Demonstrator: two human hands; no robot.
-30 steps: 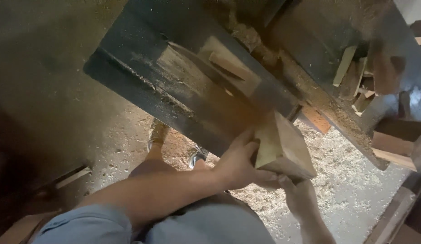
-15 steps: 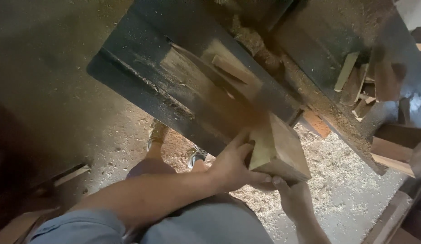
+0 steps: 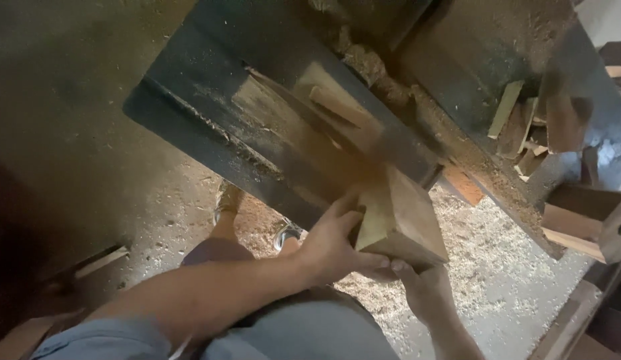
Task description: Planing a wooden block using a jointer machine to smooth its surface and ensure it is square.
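Wooden, stiff and probably hefty, the tan rectangular block (image 3: 402, 217) sits clamped between left hand (image 3: 330, 247) and right hand (image 3: 420, 287), gripped at its near end.

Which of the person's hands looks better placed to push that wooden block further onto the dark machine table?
Probably the left hand: it grips the near side of the wooden block, behind it toward the machine table. The right hand only supports it from underneath.
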